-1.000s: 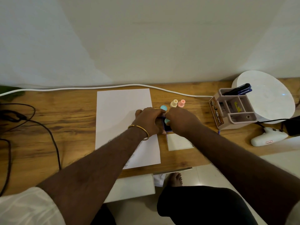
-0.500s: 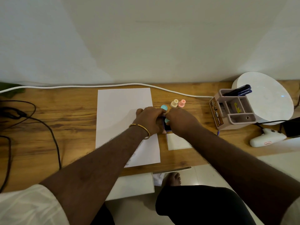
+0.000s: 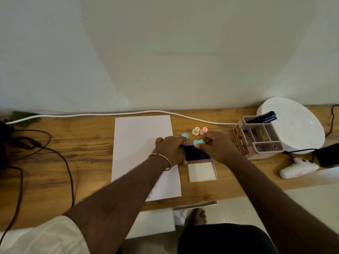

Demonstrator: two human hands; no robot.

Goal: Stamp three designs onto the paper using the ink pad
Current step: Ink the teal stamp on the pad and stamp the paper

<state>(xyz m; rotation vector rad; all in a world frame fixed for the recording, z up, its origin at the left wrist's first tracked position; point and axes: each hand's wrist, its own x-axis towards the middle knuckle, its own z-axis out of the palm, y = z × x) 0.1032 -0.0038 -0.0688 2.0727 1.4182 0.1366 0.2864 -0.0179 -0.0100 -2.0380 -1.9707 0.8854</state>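
A white sheet of paper (image 3: pixel 139 143) lies on the wooden desk (image 3: pixel 82 153). Right of it sits the purple ink pad (image 3: pixel 196 153) with its dark pad showing, its white lid (image 3: pixel 201 171) lying open toward me. My left hand (image 3: pixel 170 149) grips the ink pad's left edge. My right hand (image 3: pixel 216 145) holds a teal stamp (image 3: pixel 199 143) tilted on its side just above the pad's far edge. Behind stand a blue stamp (image 3: pixel 184 135), a cream stamp (image 3: pixel 195 131) and a pink stamp (image 3: pixel 203 130).
A pen organiser (image 3: pixel 260 138) and a round white device (image 3: pixel 297 125) stand at the right, with a white gadget (image 3: pixel 299 168) on a cable nearer me. A white cable (image 3: pixel 110 114) runs along the wall. Black cables (image 3: pixel 55 153) loop at the left.
My right hand has lifted the teal stamp off the ink pad and tilted it, uncovering the dark pad. My left hand stays on the pad's left edge.
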